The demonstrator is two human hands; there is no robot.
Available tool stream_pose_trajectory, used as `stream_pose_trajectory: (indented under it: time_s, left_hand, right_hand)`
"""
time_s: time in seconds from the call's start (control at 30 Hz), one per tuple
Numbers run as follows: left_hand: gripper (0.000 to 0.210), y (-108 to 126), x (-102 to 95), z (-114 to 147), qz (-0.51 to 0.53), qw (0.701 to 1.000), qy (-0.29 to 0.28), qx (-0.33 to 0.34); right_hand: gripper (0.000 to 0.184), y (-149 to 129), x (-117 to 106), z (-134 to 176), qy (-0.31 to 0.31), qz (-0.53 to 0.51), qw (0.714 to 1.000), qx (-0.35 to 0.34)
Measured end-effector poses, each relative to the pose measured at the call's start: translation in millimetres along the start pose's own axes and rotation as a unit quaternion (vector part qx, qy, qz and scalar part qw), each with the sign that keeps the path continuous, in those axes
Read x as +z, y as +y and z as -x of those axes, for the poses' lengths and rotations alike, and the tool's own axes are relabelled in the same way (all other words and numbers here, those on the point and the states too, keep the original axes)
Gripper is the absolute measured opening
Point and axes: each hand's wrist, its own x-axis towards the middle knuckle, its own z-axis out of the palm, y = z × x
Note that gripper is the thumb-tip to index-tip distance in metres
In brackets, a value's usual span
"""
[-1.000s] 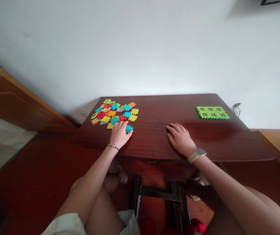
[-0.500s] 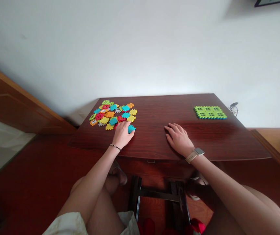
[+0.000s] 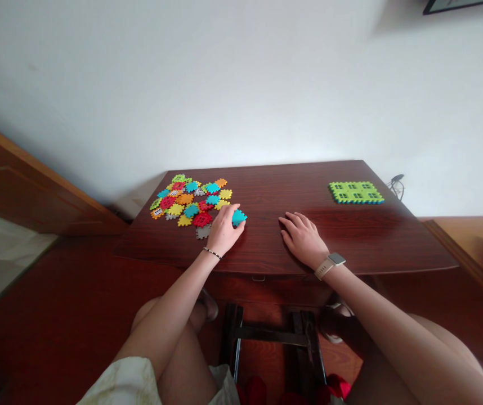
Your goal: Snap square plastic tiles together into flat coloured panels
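Note:
Between the thumb and fingers of my left hand is a blue interlocking tile with toothed edges. The hand is just right of a loose spread of similar tiles in several colours. Closest to it are a grey tile, partly covered by the hand, and a red tile. My right hand rests palm down near the front of the table, fingers stretched out, holding nothing.
On the right of the dark wooden table lies a green panel of joined tiles with window openings and blue below. A black cable hangs behind the right edge. A white wall borders the back.
My left hand has moved right with the blue tile, away from the pile, uncovering the red and grey tiles. The right hand stays in place; the view has shifted slightly.

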Motion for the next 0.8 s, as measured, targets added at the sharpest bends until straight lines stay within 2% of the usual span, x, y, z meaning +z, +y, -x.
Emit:
stream_pose_trajectory:
  time_s: [0.3,0.5,0.6,0.7,0.8]
  left_hand:
    - [0.051,32.7,7.1,-0.2,0.049,0.995,0.015,0.082]
    - [0.052,42.5,9.1,3.3,0.063,0.99,0.015,0.123]
    - [0.054,46.3,10.8,4.8,0.066,0.988,0.018,0.137]
    - [0.056,50.0,12.6,6.7,0.061,0.989,0.008,0.133]
    - [0.056,52.9,14.6,8.6,0.068,0.988,0.006,0.14]
  right_hand:
    - [0.048,0.8,-4.4,-2.3,-0.007,-0.025,1.0,-0.001]
    - [0.044,-8.9,-21.2,-7.0,0.008,-0.183,0.983,-0.035]
    - [0.045,-18.7,-30.8,-8.2,-0.009,-0.318,0.948,-0.028]
    - [0.047,-26.4,-34.8,-9.2,-0.045,-0.466,0.884,-0.001]
    - [0.047,-28.9,-31.4,-11.8,-0.056,-0.556,0.829,0.024]
